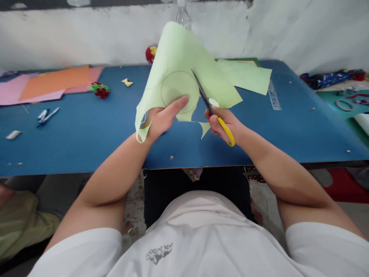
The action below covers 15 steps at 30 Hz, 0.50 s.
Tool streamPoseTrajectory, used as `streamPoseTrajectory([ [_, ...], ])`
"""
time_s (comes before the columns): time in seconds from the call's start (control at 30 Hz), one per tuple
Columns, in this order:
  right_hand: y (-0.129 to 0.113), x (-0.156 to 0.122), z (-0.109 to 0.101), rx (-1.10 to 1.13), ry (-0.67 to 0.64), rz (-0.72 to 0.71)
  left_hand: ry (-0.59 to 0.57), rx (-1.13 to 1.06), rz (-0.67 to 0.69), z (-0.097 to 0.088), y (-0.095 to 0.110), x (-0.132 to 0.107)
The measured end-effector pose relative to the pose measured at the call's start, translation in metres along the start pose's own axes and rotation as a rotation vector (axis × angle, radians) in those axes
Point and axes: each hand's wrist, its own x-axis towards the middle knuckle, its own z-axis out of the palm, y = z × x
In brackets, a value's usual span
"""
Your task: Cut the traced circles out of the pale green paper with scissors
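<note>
My left hand (pixel 164 117) grips a light green paper sheet (pixel 184 57) held upright above the blue table (pixel 86 130), thumb pressed on a pencilled circle (pixel 177 86) drawn on it. My right hand (pixel 223 125) is closed on yellow-handled scissors (pixel 225 129). Their dark blades point up and left, lying along the right side of the circle. Curled offcuts hang from the sheet's lower edge.
Another green sheet (pixel 248 75) and a clear ruler (pixel 273 96) lie at the back right. Orange and pink paper (pixel 52 82), a small red flower piece (pixel 99 89), a pen (pixel 47 115) and scraps lie to the left. A water bottle (pixel 183 15) stands behind.
</note>
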Motion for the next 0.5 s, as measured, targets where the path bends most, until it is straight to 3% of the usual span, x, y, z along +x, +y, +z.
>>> streamPoseTrajectory([
  [0.17,0.001,0.002,-0.001,-0.008,-0.023,-0.018,-0.021,-0.051,-0.063,0.002,0.006,-0.001],
  [0.33,-0.001,0.002,-0.001,-0.022,-0.016,-0.024,-0.017,-0.055,-0.018,0.004,0.01,0.0],
  [0.5,-0.006,0.002,0.0,-0.034,-0.006,-0.041,-0.008,-0.014,-0.059,0.001,-0.004,0.002],
])
